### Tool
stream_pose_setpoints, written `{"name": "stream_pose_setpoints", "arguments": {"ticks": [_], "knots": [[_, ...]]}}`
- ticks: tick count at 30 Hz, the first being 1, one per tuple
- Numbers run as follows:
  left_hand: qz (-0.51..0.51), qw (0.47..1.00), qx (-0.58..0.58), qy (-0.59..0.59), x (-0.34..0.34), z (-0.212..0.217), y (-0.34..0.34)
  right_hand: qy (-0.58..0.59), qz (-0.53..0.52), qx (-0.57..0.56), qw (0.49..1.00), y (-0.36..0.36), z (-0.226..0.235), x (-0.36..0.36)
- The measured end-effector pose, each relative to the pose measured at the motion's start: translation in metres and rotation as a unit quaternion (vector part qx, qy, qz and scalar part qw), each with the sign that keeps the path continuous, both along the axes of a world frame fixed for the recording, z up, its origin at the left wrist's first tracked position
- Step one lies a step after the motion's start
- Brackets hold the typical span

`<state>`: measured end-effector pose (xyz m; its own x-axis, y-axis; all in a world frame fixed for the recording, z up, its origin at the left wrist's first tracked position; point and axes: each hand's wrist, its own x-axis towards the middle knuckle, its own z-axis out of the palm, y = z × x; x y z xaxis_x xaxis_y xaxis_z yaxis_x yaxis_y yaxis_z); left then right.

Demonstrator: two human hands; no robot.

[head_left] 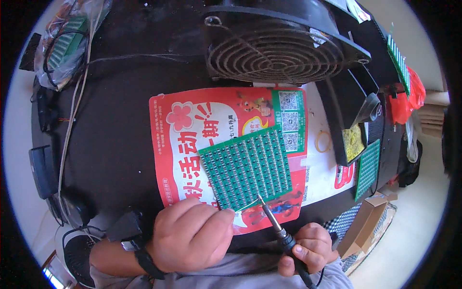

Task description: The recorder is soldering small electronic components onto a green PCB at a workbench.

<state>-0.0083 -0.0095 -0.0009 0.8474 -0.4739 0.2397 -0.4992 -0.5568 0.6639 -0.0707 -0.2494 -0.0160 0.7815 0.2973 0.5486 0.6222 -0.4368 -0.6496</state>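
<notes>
My right hand (310,250) is wrapped round the dark handle of a soldering iron (275,222). Its metal tip meets the lower edge of a green circuit board (248,166) covered in rows of small parts. My left hand (195,236) is closed in a pinch at the board's lower left corner. From its fingertips a thin, pale solder wire (246,205) runs toward the iron's tip. The board lies slightly turned on a red and white printed sheet (161,130). My left palm and the pinched end of the wire are hidden.
A black fan (276,48) with a round wire grille stands behind the board. To its right is an iron stand with a yellow sponge (354,144). Another green board (368,168) lies at the right edge, above an open cardboard box (368,224). Cables (72,115) run down the left side.
</notes>
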Motion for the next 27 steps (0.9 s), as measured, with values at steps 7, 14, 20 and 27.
{"name": "stream_pose_setpoints", "arguments": {"ticks": [7,14,20,27], "knots": [[-0.002,1.0,0.003,0.002,-0.001,-0.0008,-0.0008,-0.003,0.001,0.015,1.0,-0.0019,-0.0018,0.002],[-0.009,1.0,0.001,-0.003,0.0018,-0.0004,-0.0022,-0.015,-0.01,0.034,0.999,-0.0008,-0.0051,0.0003],[-0.015,1.0,-0.008,0.003,0.0019,-0.0012,-0.0029,-0.019,-0.016,0.016,1.0,-0.0006,-0.0019,-0.0018],[-0.016,1.0,-0.014,0.002,0.002,-0.0007,-0.001,-0.023,-0.015,0.007,1.0,0.0,-0.0009,0.0003]]}}
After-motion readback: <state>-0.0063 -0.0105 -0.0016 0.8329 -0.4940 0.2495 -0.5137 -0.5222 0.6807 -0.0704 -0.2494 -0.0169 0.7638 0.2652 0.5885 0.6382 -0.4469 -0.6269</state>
